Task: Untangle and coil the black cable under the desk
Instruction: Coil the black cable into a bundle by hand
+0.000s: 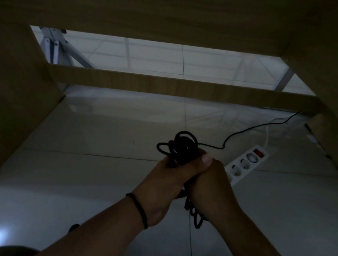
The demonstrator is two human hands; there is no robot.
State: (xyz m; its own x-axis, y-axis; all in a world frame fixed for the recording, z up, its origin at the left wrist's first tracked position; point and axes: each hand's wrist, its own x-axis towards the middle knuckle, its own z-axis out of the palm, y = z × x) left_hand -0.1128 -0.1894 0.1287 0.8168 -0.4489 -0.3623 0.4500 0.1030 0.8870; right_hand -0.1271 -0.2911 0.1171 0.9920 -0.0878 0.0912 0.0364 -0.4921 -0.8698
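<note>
On the left, the desk panel [14, 99] shades the tiled floor [100, 173], so the work is done in dim light. The left hand [166, 180], with a dark band at the wrist, is closed around the black cable [179, 147]; it seems to hold the loops together so they do not fall open. The right hand [208, 179] presses against it and also grips the bundle, and more loops hang below. Further right, a loose end runs over the floor past the white power strip [246, 164], probably still to be wound.
</note>
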